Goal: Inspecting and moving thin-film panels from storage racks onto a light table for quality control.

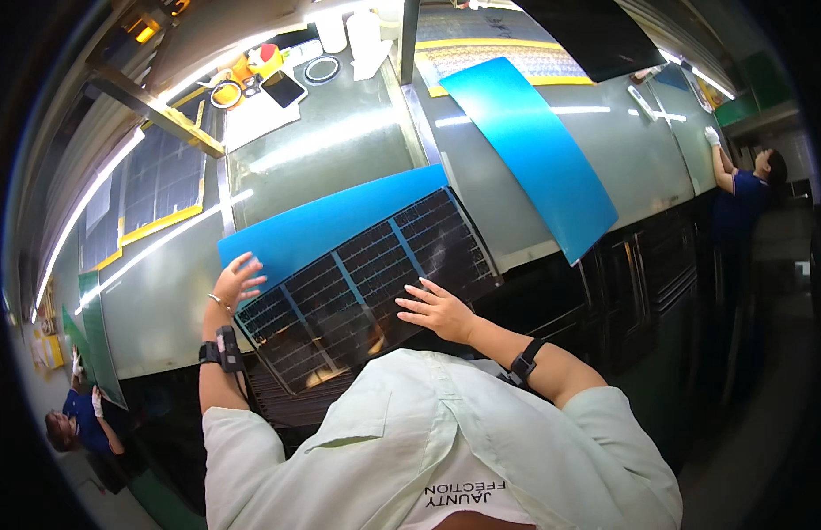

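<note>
In front of me lies a dark panel point(410, 256) with a grid of solar cells, its glossy near edge tilted toward my body. A bright blue sheet point(313, 216) sits along its far side, and blue strips show between the cell blocks. My left hand point(240, 281) is at the left end, fingers spread beside the blue sheet and the panel's left edge; whether it touches them I cannot tell. Over the panel's near right part, my right hand point(438, 314) has its fingers stretched out flat and holds nothing.
Another long blue sheet point(538, 150) lies on the worktable point(331, 150) to the right, its near end over the edge. Tape rolls point(226, 94) and a phone point(284, 89) lie at the back left. A dark sheet point(596, 35) hangs at upper right. Gloved co-workers point(741, 190) stand both sides.
</note>
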The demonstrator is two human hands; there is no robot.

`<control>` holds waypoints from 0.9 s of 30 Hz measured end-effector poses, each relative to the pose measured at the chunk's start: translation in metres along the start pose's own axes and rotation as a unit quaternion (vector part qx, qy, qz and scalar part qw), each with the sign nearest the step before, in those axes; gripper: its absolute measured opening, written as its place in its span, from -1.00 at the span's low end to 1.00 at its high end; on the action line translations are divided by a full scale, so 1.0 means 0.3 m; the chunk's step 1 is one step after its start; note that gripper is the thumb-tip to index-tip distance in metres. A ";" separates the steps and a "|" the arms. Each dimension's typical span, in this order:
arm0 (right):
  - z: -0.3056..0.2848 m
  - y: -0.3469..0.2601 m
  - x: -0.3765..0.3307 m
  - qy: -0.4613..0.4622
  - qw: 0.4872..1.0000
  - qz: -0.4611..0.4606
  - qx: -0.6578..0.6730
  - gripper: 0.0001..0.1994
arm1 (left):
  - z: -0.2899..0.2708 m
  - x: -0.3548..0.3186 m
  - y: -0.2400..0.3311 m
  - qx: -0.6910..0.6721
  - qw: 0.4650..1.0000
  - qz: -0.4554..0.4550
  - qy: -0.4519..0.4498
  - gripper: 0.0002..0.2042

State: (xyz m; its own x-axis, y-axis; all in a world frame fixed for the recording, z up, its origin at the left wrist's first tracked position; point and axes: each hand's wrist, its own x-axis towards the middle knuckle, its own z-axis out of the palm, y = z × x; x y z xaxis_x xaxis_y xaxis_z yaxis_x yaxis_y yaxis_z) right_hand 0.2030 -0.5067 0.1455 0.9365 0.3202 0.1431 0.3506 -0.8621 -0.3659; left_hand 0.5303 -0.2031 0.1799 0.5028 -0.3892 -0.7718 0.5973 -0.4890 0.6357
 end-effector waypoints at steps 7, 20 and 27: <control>0.038 -0.031 0.035 0.024 0.992 0.114 0.055 -0.66 | -0.198 0.055 -0.281 0.448 0.820 0.106 0.340 -0.41; 0.002 -0.065 0.091 0.053 0.983 0.105 0.141 -0.51 | -0.303 0.071 -0.409 0.323 0.859 0.000 0.396 -0.52; -0.008 0.067 -0.233 0.320 0.637 0.660 0.237 -0.70 | -0.372 0.089 -0.464 0.329 0.845 0.117 0.405 -0.64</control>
State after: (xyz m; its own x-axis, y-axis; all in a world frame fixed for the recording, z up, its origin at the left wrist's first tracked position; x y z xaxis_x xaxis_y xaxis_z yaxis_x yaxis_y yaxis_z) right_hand 0.1446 -0.5474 0.1304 0.2748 -0.9178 -0.2867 -0.6356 0.0503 -0.7703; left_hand 0.5302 -0.0584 0.0723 0.9809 -0.0031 -0.1946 0.0803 -0.9043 0.4193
